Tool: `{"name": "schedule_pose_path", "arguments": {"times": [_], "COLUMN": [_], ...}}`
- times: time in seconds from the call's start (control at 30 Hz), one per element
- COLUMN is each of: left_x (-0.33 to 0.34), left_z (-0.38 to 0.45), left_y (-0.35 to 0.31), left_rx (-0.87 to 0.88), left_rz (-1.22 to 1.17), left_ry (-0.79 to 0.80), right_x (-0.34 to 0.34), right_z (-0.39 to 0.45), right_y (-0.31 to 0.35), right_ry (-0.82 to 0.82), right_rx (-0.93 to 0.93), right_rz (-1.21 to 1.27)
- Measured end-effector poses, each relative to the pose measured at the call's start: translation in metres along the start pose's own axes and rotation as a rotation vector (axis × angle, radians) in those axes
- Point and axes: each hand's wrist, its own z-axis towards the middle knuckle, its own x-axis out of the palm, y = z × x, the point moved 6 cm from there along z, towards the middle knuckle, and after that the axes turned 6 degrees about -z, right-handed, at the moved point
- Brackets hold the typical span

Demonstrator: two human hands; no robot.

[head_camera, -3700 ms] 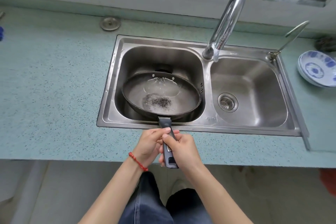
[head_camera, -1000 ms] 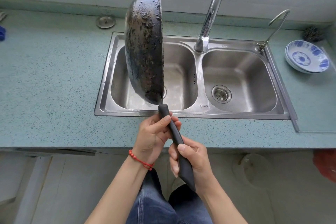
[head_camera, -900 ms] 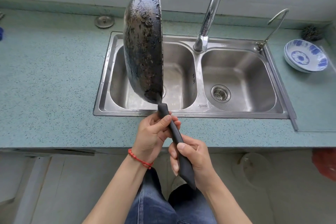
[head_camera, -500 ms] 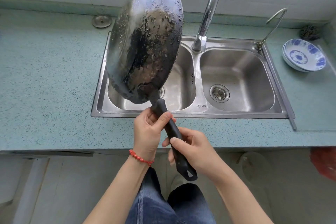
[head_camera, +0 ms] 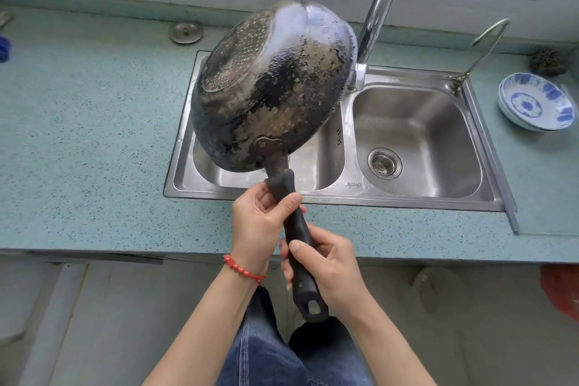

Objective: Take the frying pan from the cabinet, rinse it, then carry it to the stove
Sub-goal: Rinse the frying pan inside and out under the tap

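Observation:
The black frying pan (head_camera: 272,88) hangs tilted above the left basin of the steel double sink (head_camera: 332,197), its worn, scorched underside turned up toward me. Its inside faces down and away and is hidden. My left hand (head_camera: 260,226) grips the black handle close to the pan. My right hand (head_camera: 326,266) grips the same handle lower down, near its hanging hole. No water comes from the tall chrome tap (head_camera: 376,12) behind the pan. The stove is out of view.
A blue speckled countertop (head_camera: 87,135) surrounds the sink. A stack of blue-and-white bowls (head_camera: 535,102) sits at the right, with a dark scrubber (head_camera: 548,61) behind it. A thin second tap (head_camera: 482,47) and a round metal sink plug (head_camera: 185,32) lie along the back.
The pan was lifted out of the left basin, held on edge, then rolled over so its underside now faces up. Both hands kept hold of the handle.

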Motion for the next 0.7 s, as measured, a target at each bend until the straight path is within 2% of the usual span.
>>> {"name": "schedule_pose_path", "arguments": {"times": [0.5,0.7], "left_x": [0.011,0.011], "left_z": [-0.004,-0.003], "left_y": [0.005,0.010], "left_rx": [-0.036,-0.102], "left_rz": [-0.021,-0.081], "left_ry": [0.033,0.057], "right_x": [-0.010,-0.014], "right_z": [-0.007,-0.007], "right_y": [0.004,0.007], "right_ry": [-0.024,-0.070], "right_rx": [-0.024,-0.037], "right_rz": [-0.021,-0.117]}}
